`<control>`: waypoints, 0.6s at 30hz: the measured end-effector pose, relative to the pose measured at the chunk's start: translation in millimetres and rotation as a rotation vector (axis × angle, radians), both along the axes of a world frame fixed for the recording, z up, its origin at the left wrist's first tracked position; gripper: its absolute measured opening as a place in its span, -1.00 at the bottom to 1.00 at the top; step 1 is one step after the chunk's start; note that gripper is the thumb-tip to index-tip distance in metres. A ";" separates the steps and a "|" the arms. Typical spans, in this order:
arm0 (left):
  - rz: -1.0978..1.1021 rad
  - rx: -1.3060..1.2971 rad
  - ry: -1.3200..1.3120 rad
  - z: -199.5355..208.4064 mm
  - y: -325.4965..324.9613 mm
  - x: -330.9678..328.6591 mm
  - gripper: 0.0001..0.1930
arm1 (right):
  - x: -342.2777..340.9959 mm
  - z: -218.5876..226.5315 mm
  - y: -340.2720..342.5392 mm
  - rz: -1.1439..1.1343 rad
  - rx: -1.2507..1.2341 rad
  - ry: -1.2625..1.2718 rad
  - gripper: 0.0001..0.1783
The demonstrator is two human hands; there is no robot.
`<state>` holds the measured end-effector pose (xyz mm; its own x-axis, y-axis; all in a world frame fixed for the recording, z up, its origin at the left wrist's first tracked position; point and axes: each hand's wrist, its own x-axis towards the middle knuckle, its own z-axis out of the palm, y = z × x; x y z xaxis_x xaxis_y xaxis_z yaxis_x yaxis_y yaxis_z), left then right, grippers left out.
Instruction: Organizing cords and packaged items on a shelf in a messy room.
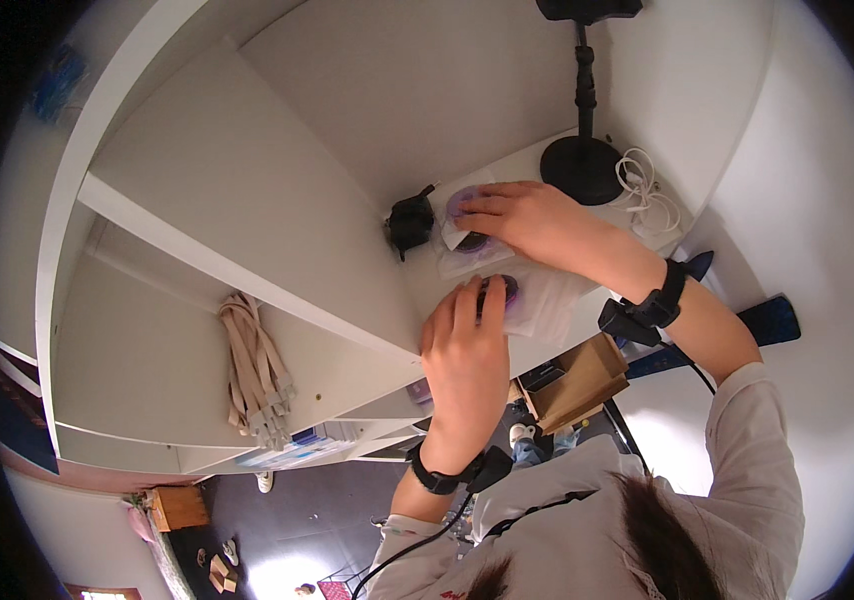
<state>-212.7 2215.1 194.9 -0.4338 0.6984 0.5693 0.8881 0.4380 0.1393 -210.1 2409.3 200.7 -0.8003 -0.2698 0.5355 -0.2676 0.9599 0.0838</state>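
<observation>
My right hand reaches across a white shelf, its bent fingers over a round purple disc in a clear plastic bag. A dark round part shows under those fingers, and the thumb is hidden. Nearer to me, my left hand curls its fingertips round a black-and-purple round item. Beside that item spreads a second clear bag; I cannot tell whether the item is inside it. What kind of things these discs are does not show.
A black power adapter sits left of the bags. Behind stand a black round-based stand and a coiled white cable. An upright divider separates off beige straps. Below is an open cardboard box.
</observation>
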 end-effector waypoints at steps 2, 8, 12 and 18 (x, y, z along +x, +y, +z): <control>0.001 -0.002 -0.008 -0.1 0.0 -0.2 -0.51 | -0.7 -3.6 -1.2 0.033 -0.043 -0.041 -0.59; -0.008 -0.006 0.000 -1.3 -0.9 -0.9 -0.50 | 0.6 5.2 -1.1 0.097 -0.099 -0.124 -0.51; -0.021 -0.014 -0.012 1.5 -0.1 0.5 -0.50 | -7.5 11.2 -5.4 0.004 -0.036 -0.303 -0.40; -0.029 -0.015 -0.030 0.1 0.5 -1.6 -0.49 | -11.5 1.1 -7.3 -0.060 -0.059 -0.175 -0.40</control>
<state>-214.3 2215.6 194.9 -0.4298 0.7193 0.5459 0.8960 0.4144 0.1594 -221.7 2402.0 201.7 -0.8962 -0.1914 0.4002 -0.2155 0.9764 -0.0156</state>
